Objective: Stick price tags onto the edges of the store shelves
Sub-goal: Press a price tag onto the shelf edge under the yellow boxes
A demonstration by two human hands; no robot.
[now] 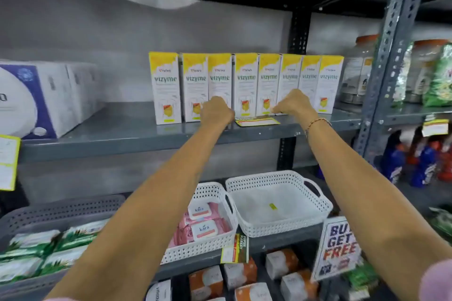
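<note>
- Head view shows the left hand [216, 111] curled into a loose fist at the left end of a yellow-bordered price tag [257, 121]; whether its fingertips actually pinch the tag's corner I cannot tell, since the knuckles hide them.
- The right hand [294, 102] is closed small, thumb and forefinger narrowed to a pinch just above the tag's right end; whether they grip the tag or something thin on it is too blurred to tell.
- The tag lies flat on the grey shelf board, just behind the shelf edge [146, 144], probably laid there so both hands can ready it before it goes on the front lip.
- Just behind the tag stands a row of white-and-yellow Vizyme cartons [244, 85], so the tag likely prices them; it sits roughly centred on the row.
- Farther out, other tags [8, 161] already hang from shelf edges at left and right, and another [234, 250] on the lower shelf.
- Below, a white basket [278, 203] holds only a small sticker; its neighbour holds pink Kara wipes [203, 225].
- My judgement: sticking is not yet done here.
</note>
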